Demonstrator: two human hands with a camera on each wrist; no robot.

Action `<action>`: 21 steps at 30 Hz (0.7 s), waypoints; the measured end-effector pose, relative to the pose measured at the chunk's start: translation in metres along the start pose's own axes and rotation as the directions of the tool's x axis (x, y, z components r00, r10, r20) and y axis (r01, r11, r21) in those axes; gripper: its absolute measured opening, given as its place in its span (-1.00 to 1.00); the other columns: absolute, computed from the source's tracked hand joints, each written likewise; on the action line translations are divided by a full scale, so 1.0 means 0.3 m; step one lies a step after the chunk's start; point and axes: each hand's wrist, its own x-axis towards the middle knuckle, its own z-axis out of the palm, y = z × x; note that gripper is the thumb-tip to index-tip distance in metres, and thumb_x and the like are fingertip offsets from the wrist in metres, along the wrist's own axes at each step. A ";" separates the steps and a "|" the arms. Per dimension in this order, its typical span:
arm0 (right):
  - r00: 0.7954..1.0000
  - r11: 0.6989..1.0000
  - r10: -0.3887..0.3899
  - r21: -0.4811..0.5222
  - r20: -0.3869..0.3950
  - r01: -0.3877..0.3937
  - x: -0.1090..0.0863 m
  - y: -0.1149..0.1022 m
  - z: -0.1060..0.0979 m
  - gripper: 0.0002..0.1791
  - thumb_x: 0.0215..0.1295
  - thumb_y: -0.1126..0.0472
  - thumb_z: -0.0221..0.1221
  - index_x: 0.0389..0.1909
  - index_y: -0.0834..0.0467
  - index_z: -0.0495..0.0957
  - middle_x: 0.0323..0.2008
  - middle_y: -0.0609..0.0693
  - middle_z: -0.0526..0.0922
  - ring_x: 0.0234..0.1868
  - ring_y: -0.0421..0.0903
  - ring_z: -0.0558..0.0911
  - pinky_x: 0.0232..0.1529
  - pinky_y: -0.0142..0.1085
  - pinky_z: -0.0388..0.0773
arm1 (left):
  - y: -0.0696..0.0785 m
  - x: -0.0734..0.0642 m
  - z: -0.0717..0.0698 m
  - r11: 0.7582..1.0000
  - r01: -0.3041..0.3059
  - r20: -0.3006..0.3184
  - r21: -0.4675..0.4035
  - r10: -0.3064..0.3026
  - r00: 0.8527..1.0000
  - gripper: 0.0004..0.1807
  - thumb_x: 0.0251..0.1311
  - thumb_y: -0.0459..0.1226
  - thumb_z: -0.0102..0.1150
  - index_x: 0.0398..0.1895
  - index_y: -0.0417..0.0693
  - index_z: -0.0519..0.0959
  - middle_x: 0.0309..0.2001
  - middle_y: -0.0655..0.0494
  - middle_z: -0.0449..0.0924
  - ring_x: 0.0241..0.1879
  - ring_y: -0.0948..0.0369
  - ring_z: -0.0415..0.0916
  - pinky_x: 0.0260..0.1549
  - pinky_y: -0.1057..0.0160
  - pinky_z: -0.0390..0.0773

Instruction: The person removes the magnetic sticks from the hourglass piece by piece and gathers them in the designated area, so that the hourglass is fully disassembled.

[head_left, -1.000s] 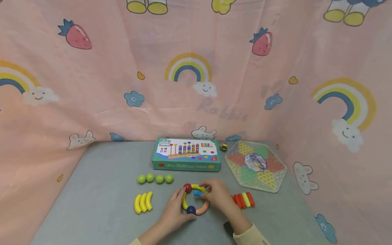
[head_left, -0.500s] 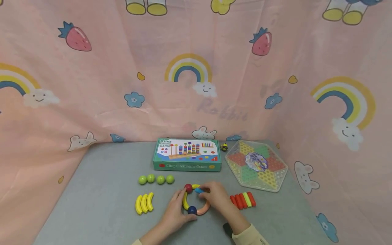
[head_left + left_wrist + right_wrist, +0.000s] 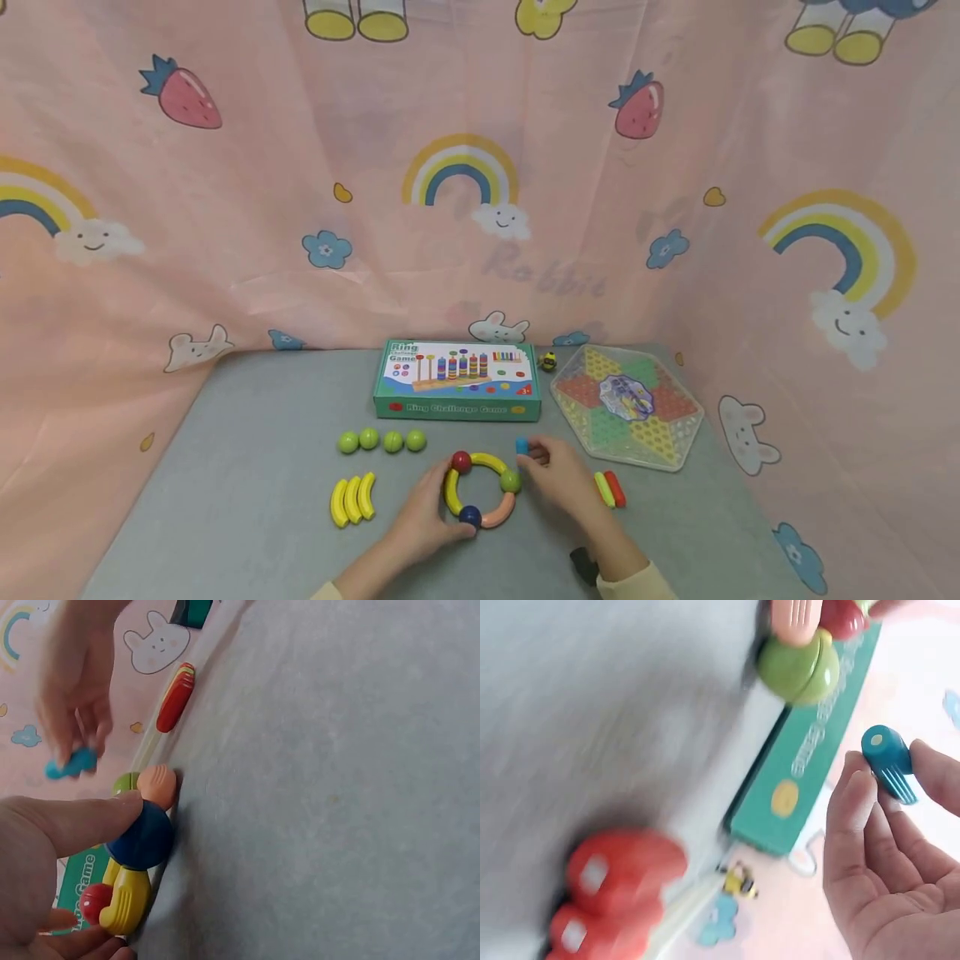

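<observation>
My left hand [image 3: 423, 518] holds the left side of a ring of curved rods and balls, thumb on its dark blue ball [image 3: 142, 836] and fingers by its red ball [image 3: 461, 462]. Two yellow curved rods [image 3: 453, 493], a salmon curved rod [image 3: 498, 510] and a green ball [image 3: 510, 482] make up the rest of the ring, flat on the table. Just right of it, my right hand [image 3: 561, 475] pinches a blue rod [image 3: 887, 761] between thumb and fingertips, a pale dot showing in the rod's round end. The blue rod is raised, apart from the ring.
Several green balls [image 3: 393, 442] and yellow curved rods [image 3: 352, 500] lie to the left. Red rods [image 3: 622, 870] and a yellow-green rod [image 3: 603, 490] lie right, partly behind my right arm. A game box [image 3: 457, 407] and a hexagonal board [image 3: 577, 425] stand at the back.
My right hand has carried the blue rod from inside the ring out to the right, past its edge. The ring's green ball now shows in full. My left hand stays put.
</observation>
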 end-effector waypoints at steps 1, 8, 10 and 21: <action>1.000 1.000 0.017 0.002 -0.013 -0.017 -0.008 0.011 -0.015 -0.62 0.38 0.11 0.27 0.10 0.25 0.61 -0.18 -0.02 0.70 -0.14 -0.12 0.66 -0.08 -0.12 0.67 | 0.000 0.001 -0.003 1.000 0.002 0.007 0.010 -0.003 1.000 0.19 -0.13 0.00 0.62 0.55 -0.11 0.15 0.51 -0.22 0.19 0.48 -0.22 0.14 0.37 -0.29 0.23; 0.995 0.997 0.064 -0.031 -0.079 -0.066 -0.074 0.120 -0.120 -0.58 0.37 0.06 0.27 0.09 0.27 0.62 -0.20 -0.02 0.72 -0.19 -0.13 0.67 -0.11 -0.13 0.66 | -0.002 0.007 -0.011 0.998 0.011 0.036 0.058 -0.013 0.999 0.11 -0.14 0.02 0.62 0.47 -0.19 0.29 0.45 -0.24 0.27 0.44 -0.23 0.20 0.32 -0.31 0.28; 0.995 0.998 0.053 -0.037 -0.087 -0.056 -0.085 0.146 -0.151 -0.54 0.38 0.01 0.27 0.09 0.30 0.62 -0.20 0.00 0.73 -0.18 -0.11 0.68 -0.11 -0.11 0.66 | -0.002 0.007 -0.012 0.998 0.012 0.033 0.064 -0.014 0.999 0.10 -0.14 0.01 0.62 0.46 -0.22 0.30 0.45 -0.25 0.27 0.44 -0.23 0.21 0.32 -0.30 0.29; 0.985 0.990 0.113 -0.072 -0.128 -0.123 -0.104 0.243 -0.254 -0.50 0.34 0.05 0.30 0.12 0.35 0.57 -0.23 0.08 0.74 -0.22 -0.05 0.69 -0.31 -0.21 0.64 | -0.002 0.003 -0.018 0.997 -0.029 0.021 0.069 0.028 0.999 0.04 -0.05 0.07 0.56 0.45 -0.22 0.34 0.43 -0.21 0.30 0.42 -0.21 0.25 0.32 -0.26 0.33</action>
